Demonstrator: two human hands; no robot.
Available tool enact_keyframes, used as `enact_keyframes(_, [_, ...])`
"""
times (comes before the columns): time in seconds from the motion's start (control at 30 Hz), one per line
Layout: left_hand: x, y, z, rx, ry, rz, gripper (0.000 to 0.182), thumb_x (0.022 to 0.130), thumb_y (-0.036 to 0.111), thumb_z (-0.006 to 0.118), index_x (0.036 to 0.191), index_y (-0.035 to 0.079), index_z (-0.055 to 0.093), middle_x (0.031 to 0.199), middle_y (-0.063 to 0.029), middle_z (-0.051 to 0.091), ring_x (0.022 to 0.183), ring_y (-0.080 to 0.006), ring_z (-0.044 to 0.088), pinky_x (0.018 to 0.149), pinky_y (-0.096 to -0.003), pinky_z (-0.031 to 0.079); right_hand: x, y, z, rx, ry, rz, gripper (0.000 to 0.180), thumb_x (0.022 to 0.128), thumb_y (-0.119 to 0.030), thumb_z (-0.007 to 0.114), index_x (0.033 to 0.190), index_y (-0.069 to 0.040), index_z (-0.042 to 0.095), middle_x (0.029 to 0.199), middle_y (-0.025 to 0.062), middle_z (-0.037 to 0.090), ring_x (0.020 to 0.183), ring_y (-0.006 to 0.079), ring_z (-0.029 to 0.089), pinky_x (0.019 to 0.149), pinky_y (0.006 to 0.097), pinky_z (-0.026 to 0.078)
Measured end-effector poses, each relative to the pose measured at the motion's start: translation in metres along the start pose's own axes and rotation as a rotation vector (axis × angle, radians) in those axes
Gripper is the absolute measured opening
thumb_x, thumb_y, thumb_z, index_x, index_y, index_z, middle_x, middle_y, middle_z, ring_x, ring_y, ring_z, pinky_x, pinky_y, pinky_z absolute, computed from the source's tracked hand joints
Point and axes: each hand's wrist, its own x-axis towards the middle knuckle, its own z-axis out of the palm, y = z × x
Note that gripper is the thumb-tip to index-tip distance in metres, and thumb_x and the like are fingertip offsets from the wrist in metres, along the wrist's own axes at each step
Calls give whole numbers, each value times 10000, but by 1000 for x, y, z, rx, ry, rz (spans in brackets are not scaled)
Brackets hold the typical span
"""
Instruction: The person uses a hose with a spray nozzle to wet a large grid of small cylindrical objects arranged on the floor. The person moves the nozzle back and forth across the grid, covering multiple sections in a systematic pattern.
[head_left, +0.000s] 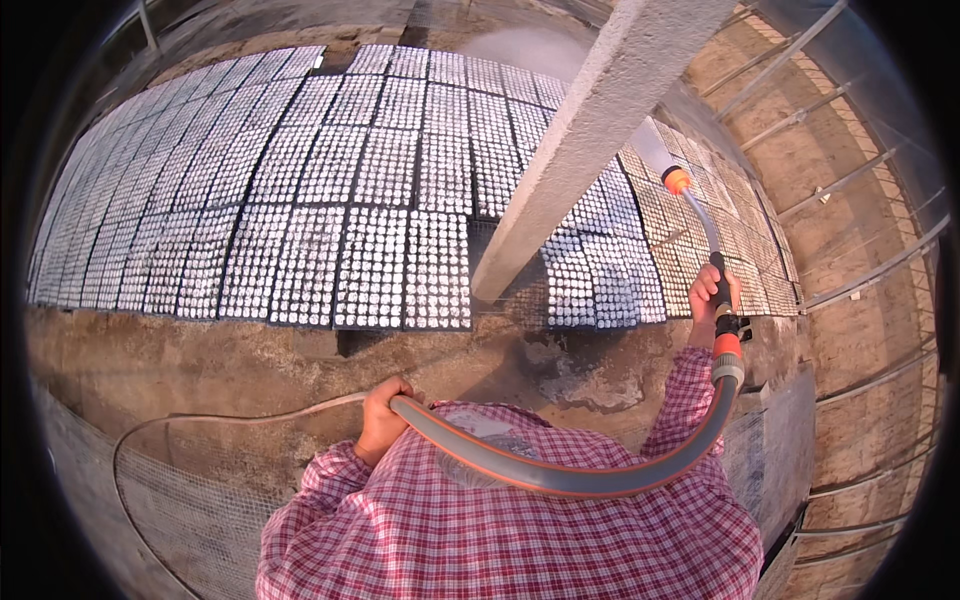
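My right hand grips the black handle of a watering wand. Its orange spray head points away from me, and water fans out of it over seedling trays with tan-looking cells at the right. My left hand is closed around a grey garden hose with orange stripes. From there the hose bows across my chest up to the orange and grey connector below the wand. Rows of seedling trays with white-topped cells spread out ahead of both hands.
A concrete post rises among the trays, between my hands. Behind my left hand the hose trails down to the lower left over wire mesh. Metal frame bars stand along the right. Wet patches mark the ground before me.
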Motion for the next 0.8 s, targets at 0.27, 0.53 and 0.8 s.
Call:
enact_keyframes(0.27, [-1, -9, 7, -21, -29, -78, 214, 653, 76, 681, 648, 34, 471, 576, -44, 473, 536, -105, 463, 479, -251, 385, -29, 22, -21, -15, 261, 192, 171, 769, -175, 442, 822, -24, 382, 661, 36, 425, 532, 122, 406, 407, 229, 348])
enact_keyframes(0.53, [0, -20, 2, 55, -162, -27, 204, 675, 85, 676, 702, 37, 480, 643, -33, 471, 579, -104, 448, 501, -251, 373, -84, 37, -34, 45, 544, 439, 219, 782, -204, 437, 919, -33, 447, 705, 18, 451, 557, 111, 437, 410, 220, 332])
enact_keyframes(0.8, [3, -25, 3, 4, -145, 3, 174, 693, 46, 648, 708, 37, 474, 644, -39, 477, 595, -111, 476, 522, -267, 401, -42, 3, -9, -117, 431, 112, 173, 754, -168, 483, 831, -32, 409, 652, 40, 438, 524, 124, 415, 398, 224, 325])
